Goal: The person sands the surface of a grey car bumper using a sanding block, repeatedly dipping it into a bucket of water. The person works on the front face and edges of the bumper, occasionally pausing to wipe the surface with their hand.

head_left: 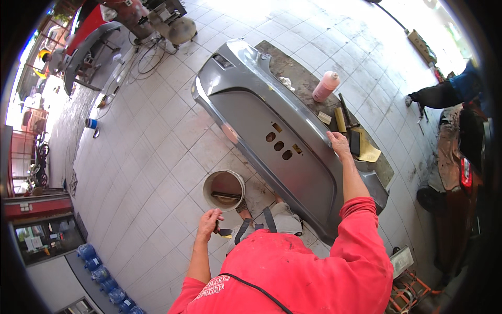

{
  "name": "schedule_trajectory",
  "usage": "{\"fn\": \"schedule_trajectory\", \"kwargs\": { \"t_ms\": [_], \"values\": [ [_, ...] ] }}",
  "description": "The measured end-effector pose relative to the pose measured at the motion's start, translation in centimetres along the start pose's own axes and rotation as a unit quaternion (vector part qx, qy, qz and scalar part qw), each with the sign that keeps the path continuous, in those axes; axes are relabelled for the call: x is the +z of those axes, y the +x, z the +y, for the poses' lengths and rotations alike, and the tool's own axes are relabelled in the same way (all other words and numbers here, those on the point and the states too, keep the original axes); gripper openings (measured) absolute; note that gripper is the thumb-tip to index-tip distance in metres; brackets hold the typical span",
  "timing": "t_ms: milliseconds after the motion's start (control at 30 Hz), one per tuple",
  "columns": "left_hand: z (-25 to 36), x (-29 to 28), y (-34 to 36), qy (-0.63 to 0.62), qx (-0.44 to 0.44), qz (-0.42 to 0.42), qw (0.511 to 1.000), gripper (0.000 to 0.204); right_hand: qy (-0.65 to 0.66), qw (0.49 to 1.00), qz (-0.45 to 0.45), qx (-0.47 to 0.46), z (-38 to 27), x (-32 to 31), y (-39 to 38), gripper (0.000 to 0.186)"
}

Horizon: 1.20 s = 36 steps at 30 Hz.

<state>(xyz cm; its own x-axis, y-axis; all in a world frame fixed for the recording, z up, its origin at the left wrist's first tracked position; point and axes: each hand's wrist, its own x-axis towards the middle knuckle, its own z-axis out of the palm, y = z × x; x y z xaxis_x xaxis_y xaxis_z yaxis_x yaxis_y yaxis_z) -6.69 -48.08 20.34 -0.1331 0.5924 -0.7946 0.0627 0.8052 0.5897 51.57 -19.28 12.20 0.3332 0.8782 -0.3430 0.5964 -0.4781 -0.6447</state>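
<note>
A large grey car bumper (251,125) lies slantwise before me, with several oval and square cut-outs in its recessed middle. My right hand (339,144) rests on its far edge, fingers touching the surface. Left of the bumper, my left hand (210,222) is raised near my lap, fingers closed around a small dark piece that is mostly hidden. A dark flap with a yellow edge (225,232) shows just below that hand. Close beyond it stands a whitish bucket (206,191) with murky liquid and a dark stick-like thing inside.
Behind the bumper, a worn board (293,73) bears a pink bottle (326,86), a yellowish block (340,120) and a yellow sheet (369,149). A blue-labelled can (91,124) stands on the tiles at left. Another person's arm (436,96) and a damaged car (452,152) are at right.
</note>
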Motion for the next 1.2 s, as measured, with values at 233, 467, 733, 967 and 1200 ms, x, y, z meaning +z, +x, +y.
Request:
{"fn": "schedule_trajectory", "kwargs": {
  "t_ms": [233, 467, 733, 967, 1200],
  "values": [
    [-0.4, 5.9, -1.8, 0.189, -0.044, -0.013, 0.981, 0.042, -0.124, 0.989, -0.072, 0.029, 2.3, 2.9, 8.8, 0.087],
    [0.1, 5.5, -2.3, 0.264, -0.082, 0.016, 0.961, 0.047, -0.14, 0.984, -0.096, 0.057, 0.7, 3.5, 9.7, 0.091],
    [5.6, 12.6, 8.1, 0.161, 0.042, -0.109, 0.98, 0.067, -0.107, 0.984, -0.135, -0.045, -4.2, 1.1, 2.7, 0.088],
    [7.4, 15.2, 16.4, -0.173, 0.003, -0.104, 0.979, 0.11, -0.112, 0.983, -0.112, -0.089, -12.2, 4.1, -14.9, 0.075],
    [0.5, 7.4, 14.4, -0.259, -0.049, -0.122, 0.957, 0.103, -0.09, 0.983, -0.065, -0.143, -13.4, 13.5, -29.6, 0.061]
  ]
}}
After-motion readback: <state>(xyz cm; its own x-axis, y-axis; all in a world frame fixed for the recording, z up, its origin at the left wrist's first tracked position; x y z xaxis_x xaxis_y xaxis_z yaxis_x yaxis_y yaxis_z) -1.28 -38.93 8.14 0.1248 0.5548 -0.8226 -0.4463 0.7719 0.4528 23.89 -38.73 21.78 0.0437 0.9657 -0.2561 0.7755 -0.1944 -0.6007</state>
